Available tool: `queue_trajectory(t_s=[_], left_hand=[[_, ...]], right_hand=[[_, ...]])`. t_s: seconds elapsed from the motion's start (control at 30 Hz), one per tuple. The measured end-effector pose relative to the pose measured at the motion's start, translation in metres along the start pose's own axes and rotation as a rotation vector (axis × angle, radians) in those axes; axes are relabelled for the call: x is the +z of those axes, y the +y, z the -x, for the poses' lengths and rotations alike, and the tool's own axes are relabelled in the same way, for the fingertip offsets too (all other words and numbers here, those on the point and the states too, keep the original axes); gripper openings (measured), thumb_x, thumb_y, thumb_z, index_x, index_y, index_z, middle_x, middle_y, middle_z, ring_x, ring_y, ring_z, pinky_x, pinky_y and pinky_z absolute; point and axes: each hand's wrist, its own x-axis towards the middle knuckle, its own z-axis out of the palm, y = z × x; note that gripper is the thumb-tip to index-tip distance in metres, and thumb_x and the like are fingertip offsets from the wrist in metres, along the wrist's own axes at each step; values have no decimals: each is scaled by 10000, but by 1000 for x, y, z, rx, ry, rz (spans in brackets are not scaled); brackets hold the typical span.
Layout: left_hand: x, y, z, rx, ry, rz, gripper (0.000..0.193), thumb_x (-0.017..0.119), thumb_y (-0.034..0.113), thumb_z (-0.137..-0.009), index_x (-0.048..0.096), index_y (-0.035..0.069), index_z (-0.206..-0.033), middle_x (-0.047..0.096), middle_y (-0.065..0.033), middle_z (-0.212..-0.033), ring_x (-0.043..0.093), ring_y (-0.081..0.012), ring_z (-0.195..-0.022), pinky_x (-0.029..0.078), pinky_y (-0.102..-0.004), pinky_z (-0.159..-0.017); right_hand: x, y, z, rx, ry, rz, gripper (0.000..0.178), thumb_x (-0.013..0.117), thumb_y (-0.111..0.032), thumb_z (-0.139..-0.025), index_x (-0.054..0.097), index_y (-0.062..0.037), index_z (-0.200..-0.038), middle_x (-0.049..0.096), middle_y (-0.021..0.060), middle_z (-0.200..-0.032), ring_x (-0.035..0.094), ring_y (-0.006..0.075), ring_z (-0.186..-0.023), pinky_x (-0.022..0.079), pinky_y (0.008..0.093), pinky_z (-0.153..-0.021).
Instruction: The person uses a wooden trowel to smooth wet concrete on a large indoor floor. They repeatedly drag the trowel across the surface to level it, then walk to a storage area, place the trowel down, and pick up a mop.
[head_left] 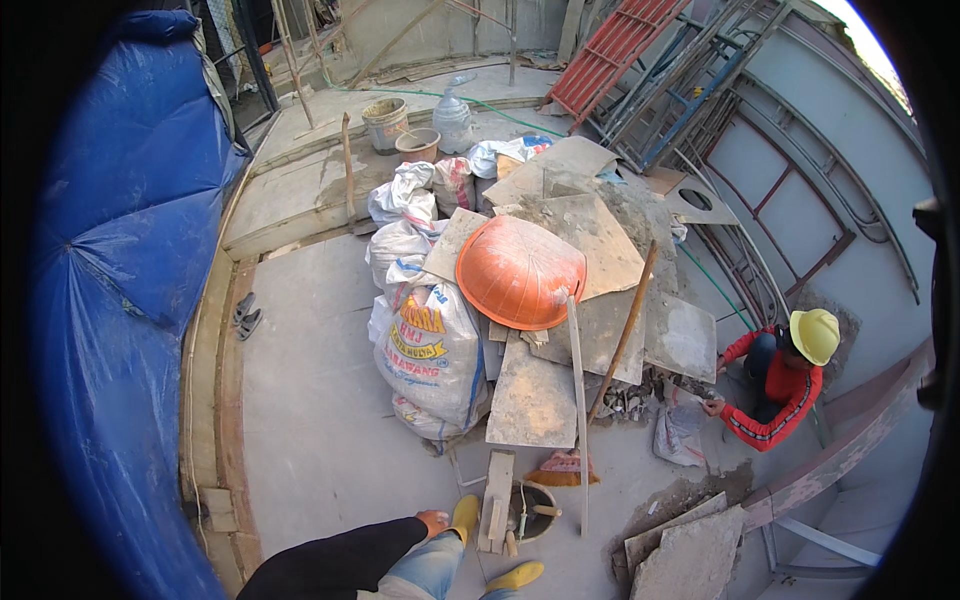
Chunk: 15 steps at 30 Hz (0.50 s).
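Note:
My left hand [433,522], at the end of a black sleeve, is down by my jeans-clad knee, just above a yellow boot [466,516]. Its fingers are too small and foreshortened to tell whether they are curled, and no object shows in it. My right hand is out of view. Nearest to the left hand are a long wooden board [496,480] with a smaller wooden piece on it and a dark bucket [522,540] holding wooden-handled tools. A broom head [562,467] with reddish-brown bristles rests on the floor behind the bucket.
An upturned orange tub [520,270] lies on a heap of broken slabs [535,395], beside stuffed white sacks [430,350]. Poles lean there. A co-worker in a yellow hard hat [814,336] squats at right by a plastic bag [680,432]. Loose slabs [690,555] lie near right; blue tarp [120,250] hangs left.

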Motion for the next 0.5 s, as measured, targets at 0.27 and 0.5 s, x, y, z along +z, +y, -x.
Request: queue_trajectory(t_s=[0.27, 0.5], left_hand=[[-51, -56, 77, -97, 419, -43, 355, 622, 401, -892, 690, 183, -1164, 706, -92, -1153, 649, -286, -1096, 503, -392, -962], [49, -37, 123, -32, 146, -8, 86, 627, 220, -885, 684, 162, -915, 674, -46, -833, 669, -198, -707, 534, -372, -560]], right_hand=[[-56, 31, 114, 89, 72, 923, 567, 529, -432, -940, 490, 10, -1293, 719, 149, -1090, 708, 272, -930, 566, 385, -806], [-165, 148, 197, -274, 669, 741, 473, 767, -247, -798, 630, 63, -1129, 702, 233, -1051, 692, 304, -1000, 536, 369, -870]])
